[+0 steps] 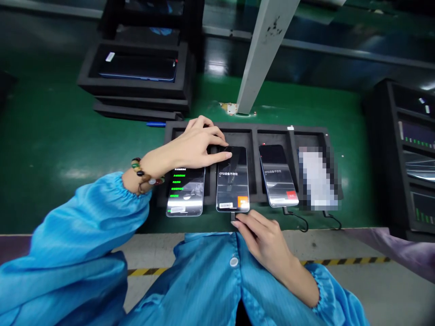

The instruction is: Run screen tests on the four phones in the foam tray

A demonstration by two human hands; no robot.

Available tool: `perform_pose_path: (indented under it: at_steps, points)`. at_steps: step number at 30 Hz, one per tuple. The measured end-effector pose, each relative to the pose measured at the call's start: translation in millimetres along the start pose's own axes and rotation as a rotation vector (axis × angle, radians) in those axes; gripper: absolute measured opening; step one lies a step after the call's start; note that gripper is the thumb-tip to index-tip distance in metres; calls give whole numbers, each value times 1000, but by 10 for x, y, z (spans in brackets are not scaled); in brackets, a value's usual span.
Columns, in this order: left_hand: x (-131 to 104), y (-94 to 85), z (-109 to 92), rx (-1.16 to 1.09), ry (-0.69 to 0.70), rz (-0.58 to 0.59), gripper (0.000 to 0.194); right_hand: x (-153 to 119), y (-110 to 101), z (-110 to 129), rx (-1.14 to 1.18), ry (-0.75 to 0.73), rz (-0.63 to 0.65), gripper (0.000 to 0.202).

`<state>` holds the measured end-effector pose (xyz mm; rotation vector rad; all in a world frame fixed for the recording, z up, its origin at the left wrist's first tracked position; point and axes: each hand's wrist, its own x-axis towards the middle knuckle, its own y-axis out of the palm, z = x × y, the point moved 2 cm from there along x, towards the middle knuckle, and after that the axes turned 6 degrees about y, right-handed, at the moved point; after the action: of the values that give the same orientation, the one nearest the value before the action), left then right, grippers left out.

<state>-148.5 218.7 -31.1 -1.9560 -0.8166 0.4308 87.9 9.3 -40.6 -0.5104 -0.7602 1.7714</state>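
The right hand (268, 244) pinched a black connector (233, 217) at the lower end of a smartphone (233, 188), which lay in the black foam tray (254, 163). The left hand (199, 147) curved over its upper end, thumb near forefinger; whether they gripped could not be told. Steadying the phone and keeping the connector square to it seemed wise. Glossy, round-cornered glass contrasted with matte, straight-walled compartments.
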Motion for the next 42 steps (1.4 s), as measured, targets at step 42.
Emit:
perform_pose_path:
  at_steps: [42]
  points:
    - [-1109, 223, 452, -6, -690, -615, 50, -151, -1355, -1934, 357, 370, -463, 47]
